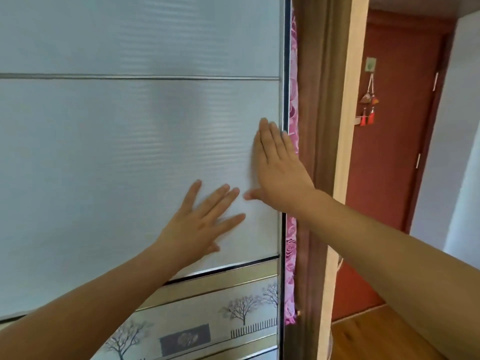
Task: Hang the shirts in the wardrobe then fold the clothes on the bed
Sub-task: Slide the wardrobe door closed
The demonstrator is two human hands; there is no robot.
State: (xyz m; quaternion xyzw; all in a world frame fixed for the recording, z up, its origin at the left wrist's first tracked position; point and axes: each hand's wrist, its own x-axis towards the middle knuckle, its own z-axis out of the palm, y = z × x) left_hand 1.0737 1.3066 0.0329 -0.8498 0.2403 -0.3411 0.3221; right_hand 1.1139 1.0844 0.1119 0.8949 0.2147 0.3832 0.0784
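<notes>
- We see both hands flat on the wardrobe's sliding door point(135, 141), fingers spread, gripping nothing.
- The left hand point(200, 224) lies low on the frosted panel; the right hand point(279, 172) lies higher, its fingertips point(263, 124) just beside the door's metal edge point(283, 100). The two hands are near each other but not touching.
- The door stands almost against the wardrobe's brown side point(309, 126); only a narrow slit remains, and a strip of pink flowered fabric point(293, 81) shows in it. We cannot tell whether that fabric is a hung garment or something else.
- No shirts, hangers, bed or clothes to fold are in view, so we cannot check either half of the task directly.
- We judge the hands are placed to slide the door, but which way is not clear: this could be opening it before hanging, or closing it afterward.
- If closing, hanging may be done and folding on the bed is left; if opening, everything is left.
- Beyond the wardrobe we see a red door point(397, 126) with a tasselled charm point(368, 102) hanging on it.
</notes>
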